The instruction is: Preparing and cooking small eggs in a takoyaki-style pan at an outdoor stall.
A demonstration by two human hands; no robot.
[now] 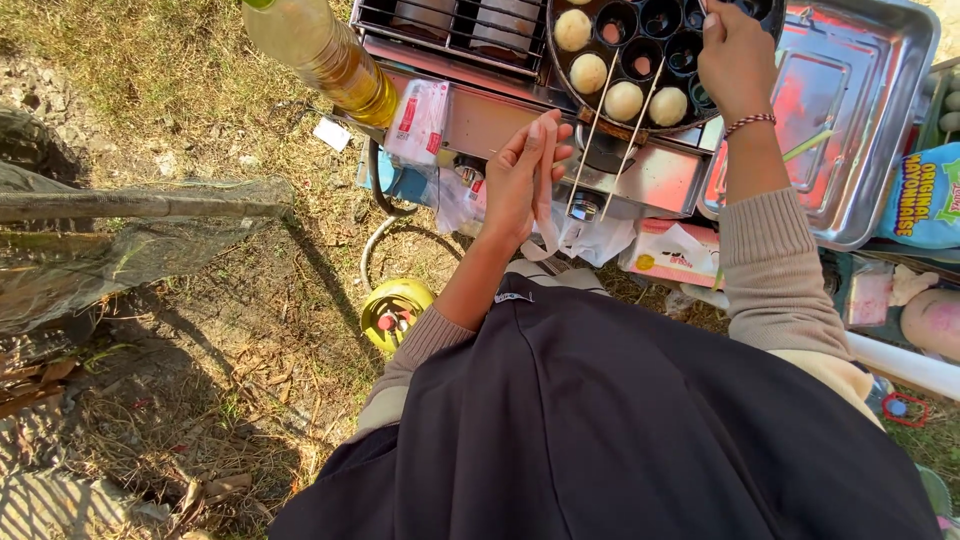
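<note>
The right hand (735,55) grips a skewer over the pan (690,50) of balls (623,100); the left hand (525,180), open, hovers at the stove's (660,180) front edge. Two sticks (590,140) lean between them; a tray (860,120) lies right, an oil bottle (320,50) left.

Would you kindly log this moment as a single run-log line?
left hand: flat against stove front, holding plastic strip | right hand: over round moulded pan | four dough balls in pan | two skewers leaning on rim
</note>
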